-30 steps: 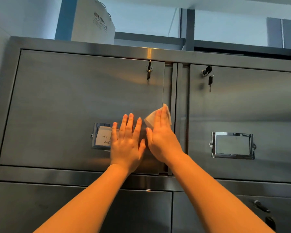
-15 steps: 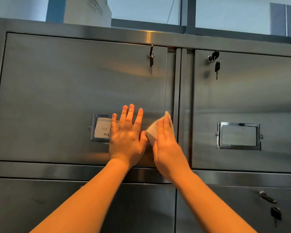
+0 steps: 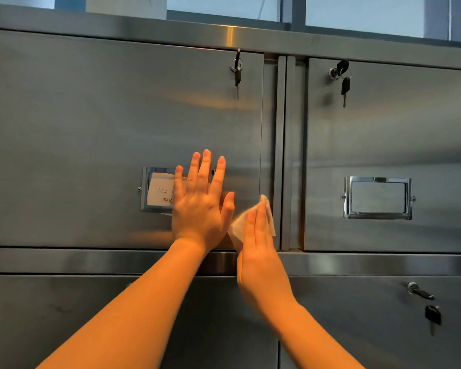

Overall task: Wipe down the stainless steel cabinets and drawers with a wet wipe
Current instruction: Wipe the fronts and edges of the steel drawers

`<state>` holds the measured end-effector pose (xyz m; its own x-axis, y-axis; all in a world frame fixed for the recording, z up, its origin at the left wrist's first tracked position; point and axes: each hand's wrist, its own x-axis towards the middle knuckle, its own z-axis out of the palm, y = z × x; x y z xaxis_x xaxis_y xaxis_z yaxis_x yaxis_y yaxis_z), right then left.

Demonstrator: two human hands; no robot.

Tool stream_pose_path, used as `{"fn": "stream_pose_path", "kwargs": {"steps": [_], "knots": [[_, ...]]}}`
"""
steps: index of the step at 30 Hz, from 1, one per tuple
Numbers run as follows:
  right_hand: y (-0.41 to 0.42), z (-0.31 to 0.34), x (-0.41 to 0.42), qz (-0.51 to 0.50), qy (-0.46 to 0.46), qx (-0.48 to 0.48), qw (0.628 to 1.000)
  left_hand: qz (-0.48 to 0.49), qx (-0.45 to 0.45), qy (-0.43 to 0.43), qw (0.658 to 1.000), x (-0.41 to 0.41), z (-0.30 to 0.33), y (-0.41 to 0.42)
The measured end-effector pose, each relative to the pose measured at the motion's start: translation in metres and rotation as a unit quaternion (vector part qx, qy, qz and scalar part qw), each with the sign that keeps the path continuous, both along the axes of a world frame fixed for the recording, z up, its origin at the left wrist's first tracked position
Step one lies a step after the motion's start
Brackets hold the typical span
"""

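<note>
1. Fingers of my left hand are spread flat against the upper left steel door, partly covering its label holder and the handwritten paper card inside.
2. My right hand has its fingers pressed together and flat, pinning the wet wipe to the door's lower right corner, just beside the left hand's thumb.
3. White edges of the wipe stick out above and on both sides of my fingers.
4. Keys hang from the lock near the door's top right corner.
5. The upper right door has its own keys and an empty label frame.
</note>
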<state>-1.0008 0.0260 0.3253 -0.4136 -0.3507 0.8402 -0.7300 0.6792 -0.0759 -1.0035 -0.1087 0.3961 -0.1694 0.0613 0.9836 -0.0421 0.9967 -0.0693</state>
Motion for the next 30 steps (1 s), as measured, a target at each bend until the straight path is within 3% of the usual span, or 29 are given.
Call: {"fn": "stream_pose_path", "kwargs": {"steps": [6, 13, 19, 26, 30], "knots": [[0.002, 0.039, -0.011, 0.039, 0.016, -0.025, 0.999, 0.002, -0.001, 0.011, 1.000, -0.001, -0.001, 0.000], [0.002, -0.022, 0.000, -0.017, 0.020, 0.013, 1.000, 0.001, 0.001, 0.016, 1.000, -0.003, -0.001, -0.001], [-0.001, 0.038, -0.006, -0.003, 0.020, -0.008, 1.000, 0.007, 0.000, 0.011, 1.000, -0.003, -0.001, -0.001], [0.006, -0.028, 0.007, -0.053, 0.037, -0.006, 0.998, -0.001, 0.004, 0.012, 1.000, -0.002, 0.000, 0.000], [0.001, 0.005, 0.001, -0.015, 0.041, -0.017, 0.999, 0.006, 0.000, 0.010, 1.000, -0.003, 0.000, 0.000]]}}
